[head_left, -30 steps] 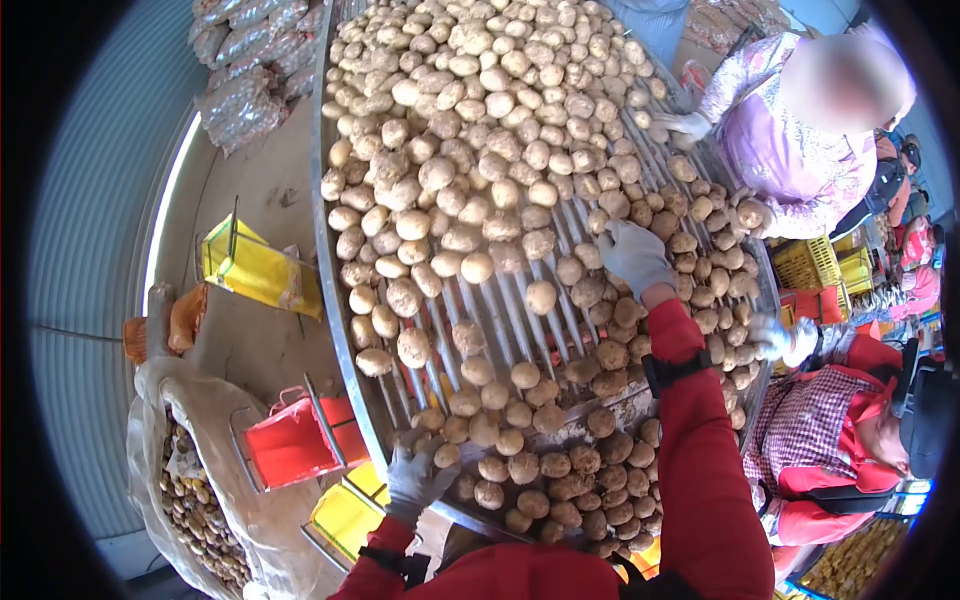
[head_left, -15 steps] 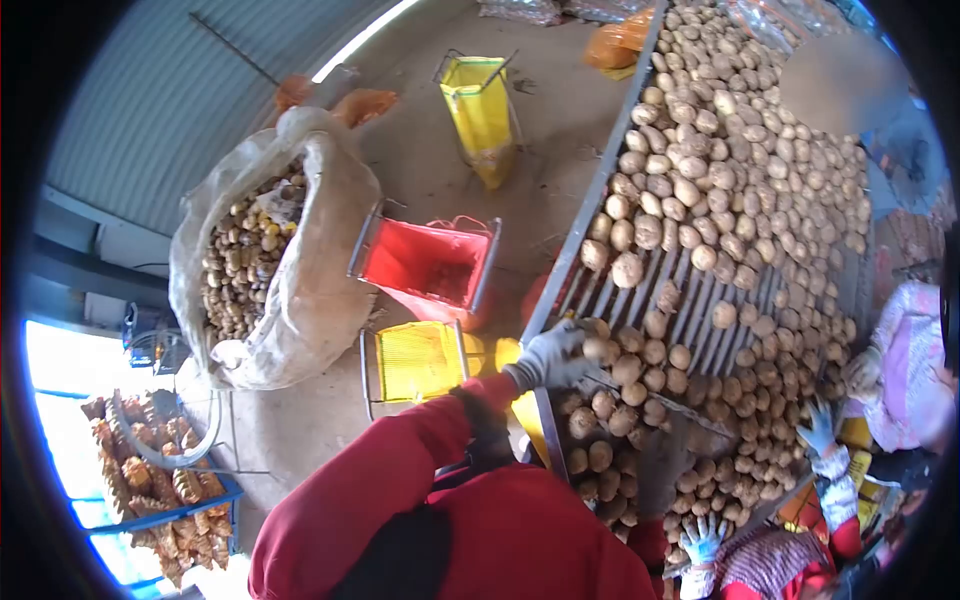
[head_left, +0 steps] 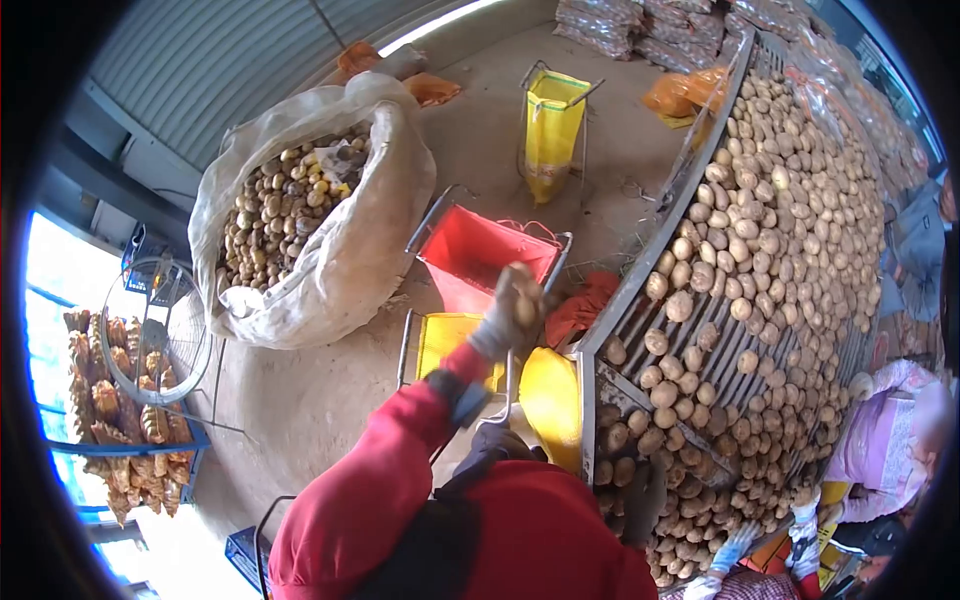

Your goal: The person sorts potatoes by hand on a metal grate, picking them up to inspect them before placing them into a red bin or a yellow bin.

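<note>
The left hand [head_left: 508, 318], in a grey work glove at the end of a red sleeve, is raised and grasps a potato [head_left: 522, 296] in curled fingers. It hangs just off the near left edge of the sorting table [head_left: 640, 275], above the red bag [head_left: 480, 255] held open in a metal frame and the yellow bag [head_left: 447, 345] beside it. The right hand is out of sight, so I cannot tell how it stands.

The table runs from near to far on the right, its slatted rollers loaded with potatoes, densest toward the far end. Another yellow bag [head_left: 552, 130] hangs in a frame farther off on the concrete floor. To the left, well apart from the table, a big pale sack [head_left: 330, 250] sits open and full of small potatoes. At far left a blue rack [head_left: 130, 440] carries brownish produce too blurred to name.

At the near right edge, other people's gloved hands [head_left: 735, 545] rest among the potatoes, and a person in a pale lilac top [head_left: 880, 450] stands beside the table.
</note>
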Tool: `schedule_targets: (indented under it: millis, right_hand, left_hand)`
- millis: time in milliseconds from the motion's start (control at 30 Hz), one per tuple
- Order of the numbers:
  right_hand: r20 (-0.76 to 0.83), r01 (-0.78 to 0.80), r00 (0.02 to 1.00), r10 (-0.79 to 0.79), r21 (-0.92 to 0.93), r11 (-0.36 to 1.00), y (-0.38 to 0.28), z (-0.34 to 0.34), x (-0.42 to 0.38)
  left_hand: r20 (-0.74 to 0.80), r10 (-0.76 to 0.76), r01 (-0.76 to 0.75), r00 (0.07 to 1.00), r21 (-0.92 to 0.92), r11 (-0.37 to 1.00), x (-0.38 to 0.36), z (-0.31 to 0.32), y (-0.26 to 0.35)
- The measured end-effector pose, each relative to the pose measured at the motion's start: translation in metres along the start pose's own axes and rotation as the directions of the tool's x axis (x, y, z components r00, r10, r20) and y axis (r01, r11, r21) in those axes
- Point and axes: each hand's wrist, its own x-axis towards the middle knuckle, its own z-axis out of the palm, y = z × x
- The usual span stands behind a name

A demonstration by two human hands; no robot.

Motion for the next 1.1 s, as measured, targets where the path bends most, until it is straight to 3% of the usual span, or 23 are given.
schedule_targets:
  millis: [67, 133, 167, 200, 267, 300, 333, 367, 400, 433, 467, 500, 533, 600, 700, 767, 800, 867, 900, 967, 1000, 1033, 1100]
  right_hand:
    - [0.023, 0.016, 1.000, -0.016, -0.033, 0.999, 0.016, 0.003, -0.006]
    - [0.033, 0.026, 0.999, -0.026, -0.011, 1.000, 0.003, 0.001, -0.004]
    - [0.028, 0.011, 1.000, -0.012, 0.024, 1.000, -0.002, -0.002, -0.008]
    - [-0.004, -0.032, 0.999, 0.033, 0.060, 0.998, -0.011, -0.009, -0.017]
    - [0.074, 0.129, 0.990, -0.121, -0.112, 0.985, 0.001, -0.012, -0.009]
    - [0.022, 0.140, 0.990, -0.138, -0.127, 0.982, 0.008, -0.017, -0.010]
    - [-0.033, 0.224, 0.972, -0.231, -0.143, 0.964, 0.014, -0.029, -0.022]
    - [-0.129, 0.163, 0.973, -0.193, -0.213, 0.963, 0.027, -0.032, -0.027]
    - [-0.197, 0.119, 0.964, -0.177, -0.273, 0.955, 0.041, -0.032, -0.034]
    - [-0.274, 0.004, 0.957, -0.092, -0.304, 0.953, 0.053, -0.036, -0.042]
    - [-0.337, -0.085, 0.941, -0.033, -0.329, 0.940, 0.062, -0.041, -0.044]
    - [-0.382, -0.151, 0.924, 0.007, -0.348, 0.925, 0.071, -0.041, -0.045]
    - [-0.359, -0.178, 0.933, 0.024, -0.401, 0.899, 0.080, -0.038, -0.052]
    - [-0.312, -0.210, 0.949, 0.052, -0.500, 0.840, 0.090, -0.024, -0.074]
    - [-0.141, -0.108, 0.988, 0.067, -0.308, 0.945, 0.070, -0.039, -0.101]
    - [-0.148, 0.009, 0.988, -0.037, -0.189, 0.982, 0.078, -0.052, -0.101]
    - [-0.148, 0.076, 0.984, -0.095, -0.133, 0.988, 0.081, -0.064, -0.097]
    - [-0.078, 0.022, 0.996, -0.033, -0.129, 0.991, 0.071, -0.105, -0.064]
    - [-0.043, 0.001, 0.999, -0.007, -0.121, 0.993, 0.068, -0.121, -0.041]
    - [-0.277, 0.128, 0.935, -0.220, -0.315, 0.940, 0.100, -0.125, 0.007]
    - [-0.358, 0.099, 0.905, -0.229, -0.347, 0.933, 0.112, -0.129, 0.035]
    - [-0.435, 0.064, 0.869, -0.236, -0.374, 0.925, 0.125, -0.136, 0.065]
    - [-0.487, 0.024, 0.851, -0.197, -0.338, 0.941, 0.158, -0.154, 0.128]
  left_hand:
    - [-0.203, 0.134, -0.112, 0.970, 0.114, 0.987, 0.016, -0.001, 0.013]
    - [-0.237, 0.269, -0.164, 0.933, 0.386, 0.908, 0.023, 0.003, 0.012]
    - [-0.205, 0.347, -0.172, 0.915, 0.578, 0.797, 0.023, 0.004, 0.006]
    - [-0.122, 0.426, -0.178, 0.897, 0.780, 0.600, 0.021, 0.007, -0.006]
    - [0.153, 0.493, -0.215, 0.857, 0.974, 0.071, 0.017, 0.016, -0.033]
    - [0.237, 0.467, -0.258, 0.852, 0.966, -0.019, 0.013, 0.025, -0.051]
    - [0.243, 0.435, -0.282, 0.867, 0.959, 0.026, 0.014, 0.036, -0.069]
    - [0.278, 0.410, -0.328, 0.869, 0.943, 0.056, 0.014, 0.044, -0.084]
    - [0.043, 0.325, -0.127, 0.945, 0.962, 0.241, 0.011, 0.070, -0.103]
    - [0.293, 0.240, -0.297, 0.925, 0.955, -0.019, 0.016, 0.059, -0.125]
    - [0.521, 0.124, -0.481, 0.845, 0.840, -0.252, 0.020, 0.049, -0.143]
    - [0.447, -0.088, -0.448, 0.890, 0.821, -0.354, 0.001, 0.085, -0.159]
    - [0.308, -0.280, -0.416, 0.909, 0.698, -0.583, 0.006, 0.087, -0.176]
    - [0.472, -0.469, -0.662, 0.746, 0.456, -0.594, 0.003, 0.089, -0.220]
    - [0.353, -0.628, -0.720, 0.694, 0.340, -0.605, -0.013, 0.081, -0.284]
    - [0.284, -0.696, -0.751, 0.660, 0.290, -0.594, -0.031, 0.083, -0.323]
    - [0.266, -0.767, -0.809, 0.583, 0.272, -0.521, -0.039, 0.089, -0.335]
    - [0.228, -0.873, -0.894, 0.431, 0.236, -0.380, -0.050, 0.104, -0.348]
    - [0.255, -0.882, -0.913, 0.397, 0.210, -0.350, -0.055, 0.102, -0.354]
    - [0.290, -0.894, -0.931, 0.342, 0.232, -0.281, -0.061, 0.093, -0.357]
    - [0.303, -0.896, -0.929, 0.325, 0.281, -0.242, -0.062, 0.090, -0.355]
    - [0.302, -0.893, -0.890, 0.334, 0.411, -0.194, -0.059, 0.088, -0.351]
    - [0.236, -0.870, -0.800, 0.432, 0.545, -0.249, -0.052, 0.101, -0.332]
